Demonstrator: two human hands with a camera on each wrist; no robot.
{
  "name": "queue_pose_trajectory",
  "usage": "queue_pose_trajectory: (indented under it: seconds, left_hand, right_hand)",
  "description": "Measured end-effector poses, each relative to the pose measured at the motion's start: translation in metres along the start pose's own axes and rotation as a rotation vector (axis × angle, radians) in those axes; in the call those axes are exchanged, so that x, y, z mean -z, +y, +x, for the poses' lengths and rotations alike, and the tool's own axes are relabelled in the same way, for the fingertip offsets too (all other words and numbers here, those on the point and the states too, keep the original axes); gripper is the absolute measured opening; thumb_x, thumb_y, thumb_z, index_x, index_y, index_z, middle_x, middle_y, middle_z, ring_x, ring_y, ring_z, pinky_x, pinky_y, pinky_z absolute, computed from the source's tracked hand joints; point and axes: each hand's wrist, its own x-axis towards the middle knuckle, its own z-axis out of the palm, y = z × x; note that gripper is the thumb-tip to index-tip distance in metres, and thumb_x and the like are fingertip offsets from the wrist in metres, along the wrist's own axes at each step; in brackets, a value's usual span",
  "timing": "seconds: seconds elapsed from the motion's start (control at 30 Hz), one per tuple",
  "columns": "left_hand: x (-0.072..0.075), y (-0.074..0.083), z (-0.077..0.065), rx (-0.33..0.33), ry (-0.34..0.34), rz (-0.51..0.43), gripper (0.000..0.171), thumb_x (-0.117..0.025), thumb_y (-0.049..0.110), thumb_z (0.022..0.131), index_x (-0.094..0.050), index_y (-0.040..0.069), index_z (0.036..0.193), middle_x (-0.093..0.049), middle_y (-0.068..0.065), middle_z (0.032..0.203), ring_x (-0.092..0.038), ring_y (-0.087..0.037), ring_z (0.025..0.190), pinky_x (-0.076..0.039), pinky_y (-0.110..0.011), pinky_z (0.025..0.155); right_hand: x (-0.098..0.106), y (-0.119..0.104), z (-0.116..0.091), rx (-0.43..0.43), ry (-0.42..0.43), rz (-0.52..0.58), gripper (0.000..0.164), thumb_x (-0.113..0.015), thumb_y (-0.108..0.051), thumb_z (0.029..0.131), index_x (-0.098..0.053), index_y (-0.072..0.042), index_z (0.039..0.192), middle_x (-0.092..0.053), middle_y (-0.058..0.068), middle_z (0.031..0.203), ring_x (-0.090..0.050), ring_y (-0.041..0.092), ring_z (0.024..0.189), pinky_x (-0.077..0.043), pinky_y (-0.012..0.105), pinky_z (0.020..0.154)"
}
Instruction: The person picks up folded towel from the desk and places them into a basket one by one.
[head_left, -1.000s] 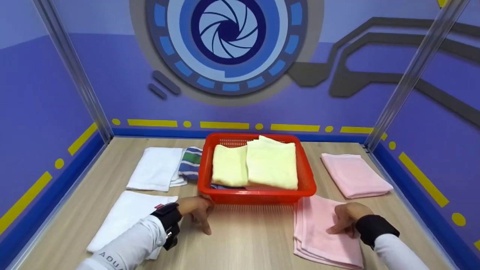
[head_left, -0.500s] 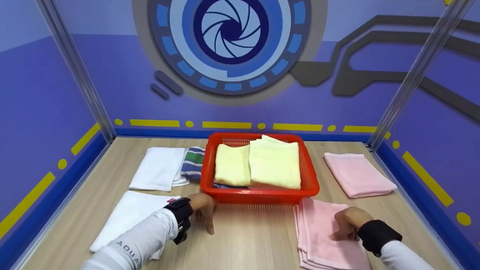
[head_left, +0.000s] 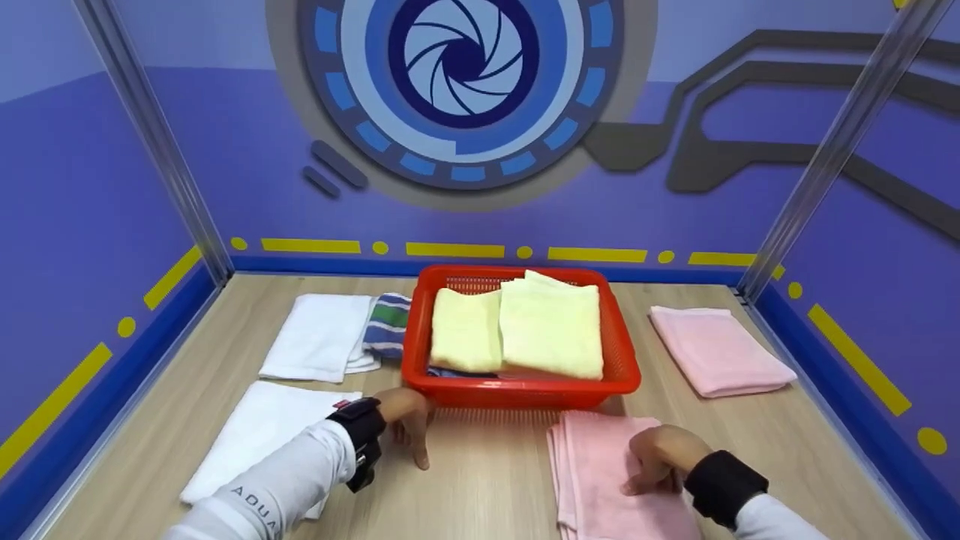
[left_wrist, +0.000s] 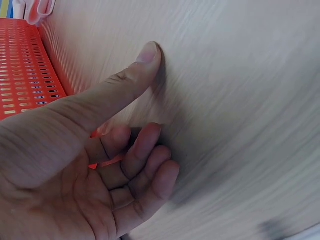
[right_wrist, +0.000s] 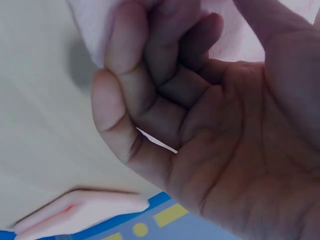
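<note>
Toward the front right of the table, my right hand [head_left: 664,457] grips the right side of a folded pink towel [head_left: 600,465]. In the right wrist view the curled fingers [right_wrist: 127,40] meet the towel's edge, with the thumb over its top. My left hand [head_left: 409,420] is by the front left corner of a red basket [head_left: 517,394]; it holds nothing. The left wrist view shows its thumb [left_wrist: 132,77] stretched out by the tabletop and its fingers loosely bent. Folded pale yellow towels [head_left: 551,330] lie in the basket, over something dark blue.
Another folded pink towel [head_left: 720,351] lies at the back right. Two white towels, one at the back [head_left: 319,337] and one in front [head_left: 262,435], lie on the left. A striped towel [head_left: 388,326] sits against the basket. Purple walls [head_left: 480,217] enclose the table.
The right hand has dragged the front pink towel left and toward me, away from the pink towel behind it. The left hand has stayed beside the basket corner.
</note>
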Motion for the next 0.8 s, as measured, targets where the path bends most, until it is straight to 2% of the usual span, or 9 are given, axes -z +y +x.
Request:
queue_pose_trajectory:
  seconds: [0.1,0.13,0.17,0.33,0.37,0.5,0.67,0.73,0.8]
  left_hand:
    - [0.0,0.0,0.001,0.001,0.012,-0.002,0.054,-0.088,0.038,0.079,-0.071,-0.003,0.11,-0.075,-0.013,0.111,-0.069,-0.026,0.112,-0.053,-0.04,0.103]
    - [-0.001,-0.002,0.008,0.0,0.021,0.005,0.059,-0.09,0.043,0.076,-0.071,-0.001,0.11,-0.075,-0.011,0.11,-0.07,-0.024,0.11,-0.054,-0.039,0.101]
    - [-0.001,-0.002,0.009,0.003,0.024,0.004,0.059,-0.09,0.044,0.076,-0.071,0.0,0.11,-0.075,-0.011,0.109,-0.07,-0.024,0.109,-0.055,-0.039,0.1]
    - [0.0,-0.001,0.011,-0.009,0.039,-0.008,0.057,-0.09,0.043,0.076,-0.071,0.0,0.108,-0.075,-0.011,0.108,-0.069,-0.024,0.109,-0.054,-0.038,0.1]
    - [0.001,0.002,0.004,-0.008,0.039,-0.023,0.051,-0.089,0.037,0.079,-0.071,-0.002,0.107,-0.075,-0.012,0.108,-0.069,-0.026,0.111,-0.053,-0.039,0.103]
    - [-0.002,0.003,0.004,0.007,0.054,-0.038,0.047,-0.09,0.034,0.079,-0.072,-0.002,0.103,-0.075,-0.012,0.106,-0.069,-0.027,0.11,-0.053,-0.04,0.103]
    - [-0.004,0.005,0.006,-0.002,0.041,0.01,0.046,-0.089,0.036,0.08,-0.073,-0.003,0.099,-0.076,-0.013,0.102,-0.071,-0.026,0.106,-0.055,-0.038,0.1]
    - [-0.005,0.006,0.005,-0.023,0.061,0.011,0.044,-0.089,0.034,0.079,-0.072,-0.003,0.095,-0.076,-0.014,0.098,-0.071,-0.026,0.103,-0.055,-0.038,0.098]
    - [-0.007,0.006,0.003,-0.05,0.092,-0.024,0.04,-0.09,0.031,0.079,-0.071,-0.003,0.091,-0.075,-0.013,0.092,-0.072,-0.026,0.098,-0.057,-0.038,0.096]
  right_hand:
    - [0.004,-0.012,0.006,0.014,0.007,0.0,0.047,-0.08,-0.045,0.086,-0.066,-0.006,0.065,-0.071,0.016,0.064,-0.074,0.032,0.066,-0.056,0.034,0.055]
    - [0.005,-0.016,0.008,0.017,0.006,-0.004,0.047,-0.079,-0.045,0.087,-0.066,-0.006,0.065,-0.071,0.016,0.064,-0.073,0.031,0.065,-0.055,0.034,0.055]
    - [0.007,-0.021,0.011,0.027,-0.003,-0.013,0.047,-0.078,-0.045,0.088,-0.066,-0.006,0.065,-0.071,0.016,0.065,-0.073,0.031,0.065,-0.053,0.033,0.055]
    - [0.016,-0.053,0.027,0.059,-0.045,-0.118,0.054,-0.066,-0.05,0.096,-0.064,-0.005,0.067,-0.066,0.013,0.063,-0.062,0.022,0.059,-0.048,0.032,0.056]
    - [0.017,-0.06,0.03,0.066,-0.048,-0.146,0.056,-0.063,-0.052,0.097,-0.064,-0.004,0.067,-0.064,0.012,0.062,-0.059,0.02,0.057,-0.046,0.032,0.055]
    - [0.019,-0.091,0.043,0.082,-0.05,-0.182,0.062,-0.059,-0.056,0.098,-0.062,-0.003,0.065,-0.057,0.007,0.058,-0.048,0.015,0.052,-0.039,0.029,0.051]
    - [0.016,-0.122,0.057,0.027,-0.047,-0.125,0.058,-0.061,-0.057,0.096,-0.063,-0.007,0.069,-0.062,0.006,0.061,-0.056,0.016,0.054,-0.044,0.028,0.052]
    - [0.013,-0.126,0.058,-0.01,-0.023,-0.057,0.054,-0.064,-0.056,0.095,-0.065,-0.007,0.07,-0.064,0.006,0.062,-0.059,0.016,0.056,-0.048,0.028,0.054]
    - [0.012,-0.121,0.057,0.044,0.017,-0.004,0.054,-0.067,-0.055,0.094,-0.063,-0.008,0.067,-0.061,0.004,0.059,-0.057,0.015,0.054,-0.046,0.027,0.052]
